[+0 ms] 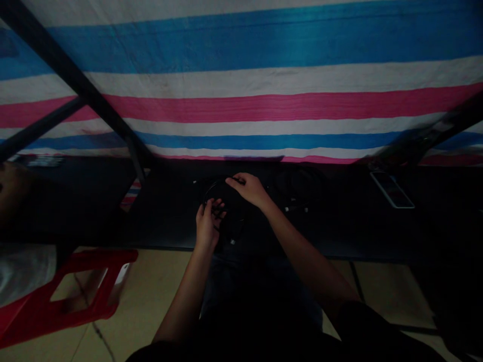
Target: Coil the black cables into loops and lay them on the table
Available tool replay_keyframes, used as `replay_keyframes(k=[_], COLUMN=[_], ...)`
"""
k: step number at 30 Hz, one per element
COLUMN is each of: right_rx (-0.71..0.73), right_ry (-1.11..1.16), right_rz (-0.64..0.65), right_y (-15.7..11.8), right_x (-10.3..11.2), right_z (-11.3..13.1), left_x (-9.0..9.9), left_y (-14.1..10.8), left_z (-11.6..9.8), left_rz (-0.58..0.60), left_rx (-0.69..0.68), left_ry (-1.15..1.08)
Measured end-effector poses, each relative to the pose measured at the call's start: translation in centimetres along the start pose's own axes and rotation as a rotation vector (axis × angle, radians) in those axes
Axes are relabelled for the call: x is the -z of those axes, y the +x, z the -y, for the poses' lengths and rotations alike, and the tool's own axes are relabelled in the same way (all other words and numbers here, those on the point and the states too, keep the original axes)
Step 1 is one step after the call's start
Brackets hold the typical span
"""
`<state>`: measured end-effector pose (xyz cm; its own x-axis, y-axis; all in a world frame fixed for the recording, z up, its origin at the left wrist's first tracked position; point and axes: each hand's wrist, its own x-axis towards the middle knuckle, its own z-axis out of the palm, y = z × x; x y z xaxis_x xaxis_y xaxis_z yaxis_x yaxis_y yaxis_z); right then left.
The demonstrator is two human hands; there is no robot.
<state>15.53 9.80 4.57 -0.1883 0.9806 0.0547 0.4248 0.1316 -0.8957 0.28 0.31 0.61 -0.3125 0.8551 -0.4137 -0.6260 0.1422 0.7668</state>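
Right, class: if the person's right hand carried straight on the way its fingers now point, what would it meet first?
Probably the black coiled cable: the fingertips of the right hand lie at its upper edge, pointing left along it. The dark view hides depth, so whether they touch it is unclear.

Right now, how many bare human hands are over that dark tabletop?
2: the left hand and, farther forward, the right hand, both on a black looped cable. The dark could hide others.
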Motion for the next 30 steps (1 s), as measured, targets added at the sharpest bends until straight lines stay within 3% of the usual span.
replay_keyframes(k=[3,7,11,15,21,26,30], right_rx=[0.198,0.246,0.169,0.108,-0.081,-0.171,-0.212], right_ry=[-0.118,-0.09,0.023,0.096,0.291,0.46,0.523], right_rz=[-0.07,-0.111,-0.124,-0.109,-0.04,0.023,-0.004], right_y=[-0.2,0.0,0.1,0.4,0.9,1.1,1.2], right_x=[0.5,1.6,3.1,4.1,4.0,4.6,4.8], right_z=[0.9,1.3,0.7,-1.1,-3.4,-3.2,-3.0], left_x=[0.0,0.3,0.4,1.1,2.1,2.6,2.8], left_y=[0.1,0.0,-0.5,-0.3,0.7,0.9,0.8], left_z=[0.1,0.5,0.5,0.1,0.8,1.7,2.4], left_rz=[-0.03,-0.051,0.058,0.165,0.121,0.07,0.03], left_rx=[-0.04,-0.083,-0.084,0.025,0.083,0.045,0.004], left_ry=[0.007,-0.044,-0.12,-0.222,-0.185,-0.129,-0.071])
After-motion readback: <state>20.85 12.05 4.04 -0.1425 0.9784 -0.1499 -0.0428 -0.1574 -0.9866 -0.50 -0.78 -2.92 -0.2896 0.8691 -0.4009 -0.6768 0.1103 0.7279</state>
